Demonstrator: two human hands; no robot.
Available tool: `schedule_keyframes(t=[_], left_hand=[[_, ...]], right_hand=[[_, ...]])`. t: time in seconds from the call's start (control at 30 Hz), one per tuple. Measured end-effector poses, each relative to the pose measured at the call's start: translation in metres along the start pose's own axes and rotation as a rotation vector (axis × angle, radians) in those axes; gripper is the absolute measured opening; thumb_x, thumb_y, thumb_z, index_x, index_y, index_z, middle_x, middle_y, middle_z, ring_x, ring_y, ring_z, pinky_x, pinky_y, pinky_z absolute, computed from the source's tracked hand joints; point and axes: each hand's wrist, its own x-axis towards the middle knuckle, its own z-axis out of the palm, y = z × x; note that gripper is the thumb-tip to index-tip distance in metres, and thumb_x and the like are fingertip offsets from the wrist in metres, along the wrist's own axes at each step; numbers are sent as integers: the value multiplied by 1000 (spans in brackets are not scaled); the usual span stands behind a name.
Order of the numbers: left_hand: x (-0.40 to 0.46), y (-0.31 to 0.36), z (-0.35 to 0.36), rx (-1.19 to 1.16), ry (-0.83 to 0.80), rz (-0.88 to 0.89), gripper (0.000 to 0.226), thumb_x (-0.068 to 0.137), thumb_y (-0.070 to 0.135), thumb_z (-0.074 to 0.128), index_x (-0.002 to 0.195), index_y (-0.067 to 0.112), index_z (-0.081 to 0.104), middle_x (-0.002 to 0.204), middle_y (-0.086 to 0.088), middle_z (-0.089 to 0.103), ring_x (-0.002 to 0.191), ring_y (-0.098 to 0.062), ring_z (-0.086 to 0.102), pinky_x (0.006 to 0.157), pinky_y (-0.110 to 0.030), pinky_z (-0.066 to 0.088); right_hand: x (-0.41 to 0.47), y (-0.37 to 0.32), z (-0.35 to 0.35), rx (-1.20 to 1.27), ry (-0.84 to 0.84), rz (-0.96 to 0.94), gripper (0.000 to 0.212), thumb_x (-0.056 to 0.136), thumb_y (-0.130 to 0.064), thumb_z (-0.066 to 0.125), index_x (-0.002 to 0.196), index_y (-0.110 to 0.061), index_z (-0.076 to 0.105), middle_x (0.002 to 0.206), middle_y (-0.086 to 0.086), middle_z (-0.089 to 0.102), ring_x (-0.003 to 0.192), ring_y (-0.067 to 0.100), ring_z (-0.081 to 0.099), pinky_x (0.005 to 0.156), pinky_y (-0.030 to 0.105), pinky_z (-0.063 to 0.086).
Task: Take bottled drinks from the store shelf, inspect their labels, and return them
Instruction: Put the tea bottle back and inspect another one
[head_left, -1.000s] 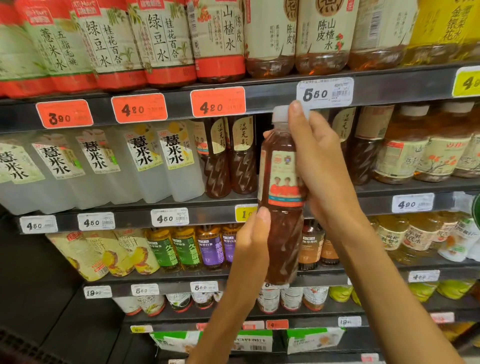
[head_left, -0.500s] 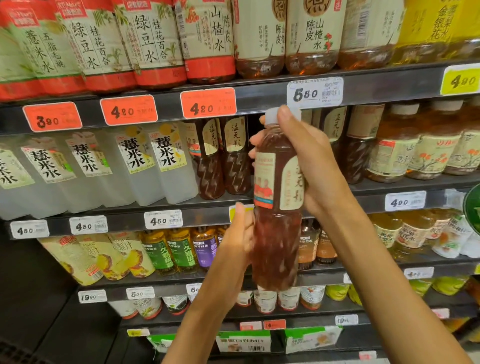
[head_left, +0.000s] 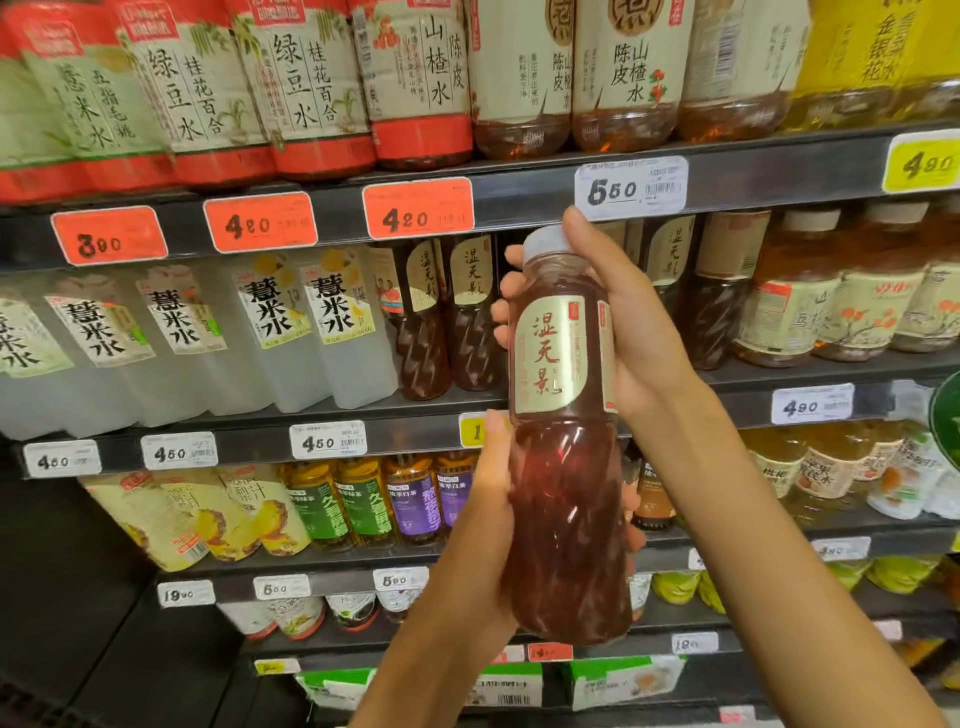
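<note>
Head view: the reddish tea bottle (head_left: 563, 431) is held upright in front of the shelf (head_left: 519, 200), label facing us. The right hand (head_left: 631, 338) wraps its upper half, the left hand (head_left: 485, 525) clasps the lower body. The risk is a knock: returning it could topple the matching bottles (head_left: 447, 317) just behind, to the left.

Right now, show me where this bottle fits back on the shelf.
Likely the dark gap behind the held bottle, between the matching bottles left and right; partly hidden by the right hand. Everywhere else that shelf is packed.
</note>
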Motion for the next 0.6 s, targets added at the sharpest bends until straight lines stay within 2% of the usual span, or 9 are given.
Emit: schedule_keyframes(t=[0.07, 0.2, 0.3, 0.37, 0.43, 0.5, 0.6], left_hand=[[-4, 3, 2, -9, -40, 8, 76, 86, 71, 29, 107, 12, 72, 94, -14, 70, 82, -23, 68, 78, -38, 58], [-12, 10, 6, -37, -88, -4, 67, 83, 57, 54, 125, 5, 60, 110, -17, 67, 98, -27, 66, 86, -41, 55], [-14, 11, 10, -154, -122, -36, 65, 81, 45, 66, 127, 0, 58, 116, -23, 65, 101, -31, 66, 87, -42, 54], [-16, 12, 12, -224, -148, -50, 69, 79, 41, 73, 131, 1, 54, 120, -23, 62, 108, -32, 63, 92, -43, 51], [-17, 14, 13, -220, -157, -39, 70, 80, 41, 73, 135, 4, 51, 124, -21, 61, 113, -30, 60, 101, -42, 46], [-16, 12, 11, -254, -177, -28, 67, 83, 40, 70, 135, 3, 49, 122, -22, 61, 112, -31, 61, 102, -41, 45], [-19, 15, 11, -352, -176, 6, 65, 82, 37, 72, 131, -2, 53, 117, -26, 61, 107, -33, 63, 99, -42, 48]], right_hand=[[2, 1, -6, 86, 45, 58, 39, 93, -44, 49, 96, -6, 58, 76, 7, 63, 68, 19, 63, 66, 30, 57], [4, 10, -22, 189, 195, 157, 40, 93, -44, 50, 95, -4, 56, 77, 8, 61, 68, 20, 63, 67, 30, 57], [6, 22, -33, 147, 319, 209, 42, 94, -41, 49, 107, -1, 52, 80, 11, 62, 70, 22, 62, 66, 34, 56], [6, 27, -37, 127, 347, 232, 39, 95, -39, 47, 113, -4, 47, 80, 14, 61, 69, 24, 63, 64, 34, 56], [6, 30, -38, 162, 365, 287, 40, 96, -38, 44, 107, 0, 50, 78, 17, 62, 65, 25, 64, 59, 31, 57], [5, 32, -41, 162, 371, 325, 48, 96, -38, 42, 94, 8, 56, 77, 17, 63, 65, 25, 65, 60, 31, 56], [0, 33, -43, 136, 351, 322, 39, 95, -39, 42, 105, -3, 50, 85, 15, 61, 75, 24, 62, 71, 35, 50]])
